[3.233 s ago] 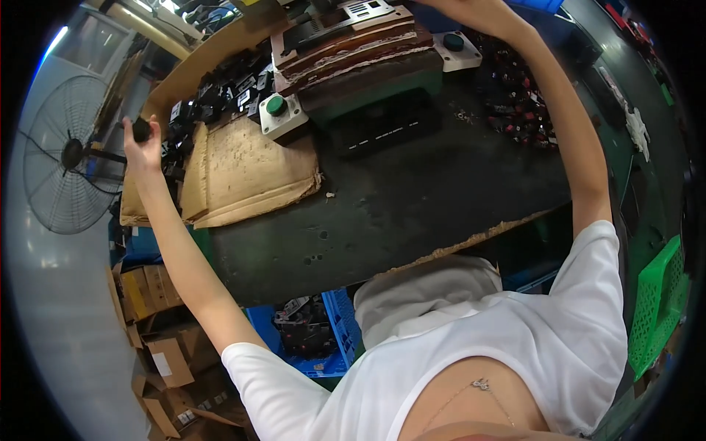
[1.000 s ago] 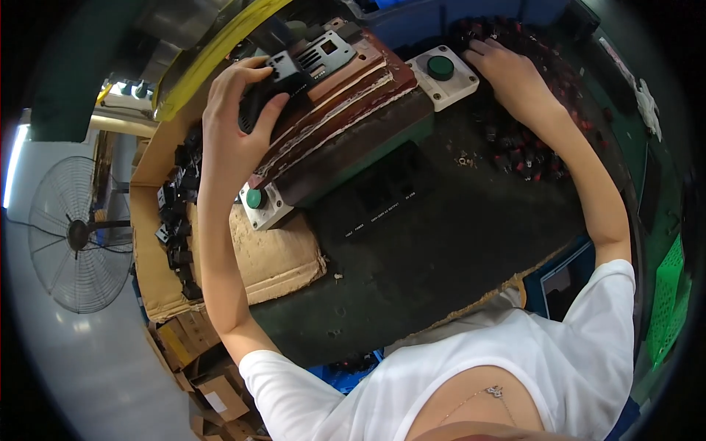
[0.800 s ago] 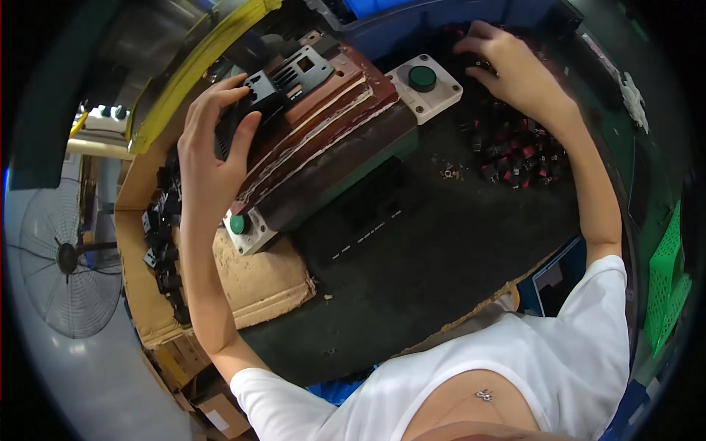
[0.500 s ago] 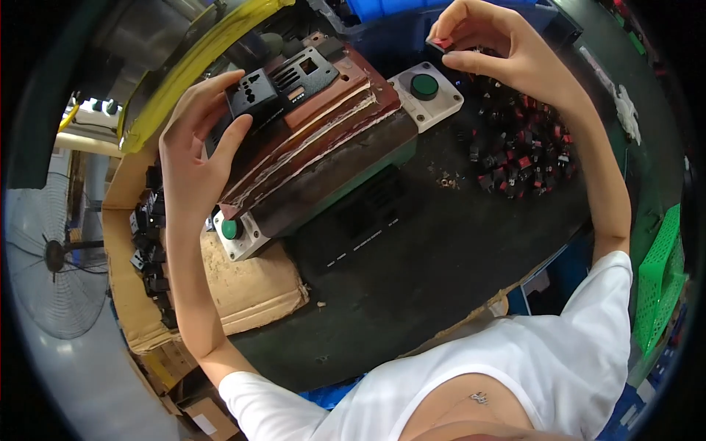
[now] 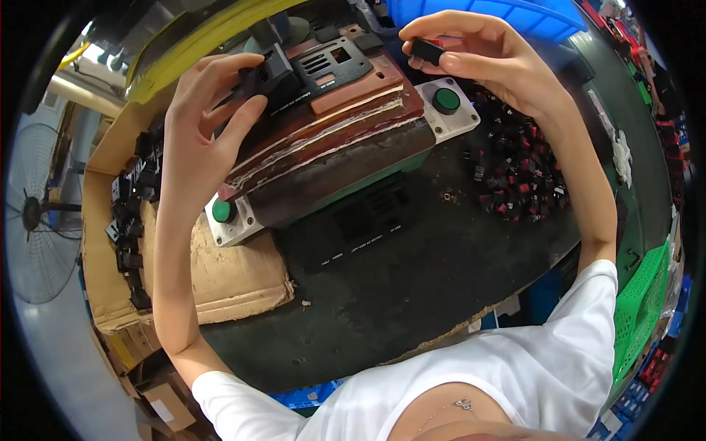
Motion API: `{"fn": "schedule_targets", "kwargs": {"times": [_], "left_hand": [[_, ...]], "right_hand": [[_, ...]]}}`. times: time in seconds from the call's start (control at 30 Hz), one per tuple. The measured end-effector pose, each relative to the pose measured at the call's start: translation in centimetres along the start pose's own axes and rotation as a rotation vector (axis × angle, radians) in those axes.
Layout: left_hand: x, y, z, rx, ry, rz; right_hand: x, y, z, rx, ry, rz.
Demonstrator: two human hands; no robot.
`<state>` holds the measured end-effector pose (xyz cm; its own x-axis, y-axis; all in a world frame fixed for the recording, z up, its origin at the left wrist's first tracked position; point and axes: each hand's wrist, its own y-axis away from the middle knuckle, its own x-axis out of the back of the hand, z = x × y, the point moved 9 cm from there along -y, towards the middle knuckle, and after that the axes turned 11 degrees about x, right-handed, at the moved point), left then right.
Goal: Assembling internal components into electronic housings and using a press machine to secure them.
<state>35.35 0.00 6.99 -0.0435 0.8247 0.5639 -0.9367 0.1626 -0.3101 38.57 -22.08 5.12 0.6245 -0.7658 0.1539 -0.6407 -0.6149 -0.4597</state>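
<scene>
My left hand (image 5: 202, 121) is closed on a black socket housing (image 5: 275, 72), which it holds tilted at the left end of a brown block fixture (image 5: 353, 110). Beside it on the fixture is a black slotted panel (image 5: 316, 65) with a square opening. My right hand (image 5: 507, 62) pinches a small black rocker switch (image 5: 426, 51) between thumb and fingers, above the fixture's far right corner. Several loose black and red switches (image 5: 518, 165) lie heaped on the dark table below my right forearm.
Green push buttons (image 5: 446, 101) on pale boxes flank the fixture. A dark slotted panel (image 5: 371, 213) lies on the table (image 5: 353, 316). A cardboard box (image 5: 235, 279) with black parts stands left, a blue bin (image 5: 507, 15) behind, a green basket (image 5: 641, 312) right. A yellow bar (image 5: 198, 40) crosses at far left.
My right hand has turned the switch so its black body shows. My left hand has tipped the socket housing so its face turns aside. The whole view has shifted slightly.
</scene>
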Motion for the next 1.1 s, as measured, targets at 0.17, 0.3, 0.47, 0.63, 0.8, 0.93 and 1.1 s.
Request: {"fn": "schedule_targets", "kwargs": {"times": [0.17,0.3,0.47,0.63,0.8,0.93,1.1], "left_hand": [[-0.6,-0.5,0.6,-0.091,-0.053,-0.017],[-0.4,-0.3,1.6,-0.228,-0.147,0.025],[-0.8,-0.7,0.8,-0.143,-0.226,-0.003],[-0.7,-0.5,1.1,-0.259,-0.222,0.016],[-0.7,-0.6,1.4,-0.282,-0.246,-0.035],[-1.2,-0.8,1.3,-0.270,-0.228,-0.073],[-0.6,0.0,2.2,-0.288,-0.411,0.022]], "right_hand": [[-0.5,-1.7,0.3,-0.120,-0.117,0.025],[-1.4,-3.1,-0.2,-0.085,-0.087,-0.002],[-1.6,-4.1,0.0,-0.075,0.054,-0.017],[-1.8,-4.6,0.2,-0.074,0.099,0.000],[-2.2,-4.4,1.0,-0.212,0.020,-0.036],[-2.1,-5.0,0.5,-0.107,0.166,-0.033],[-2.2,-5.4,0.4,-0.012,0.327,-0.036]]}}
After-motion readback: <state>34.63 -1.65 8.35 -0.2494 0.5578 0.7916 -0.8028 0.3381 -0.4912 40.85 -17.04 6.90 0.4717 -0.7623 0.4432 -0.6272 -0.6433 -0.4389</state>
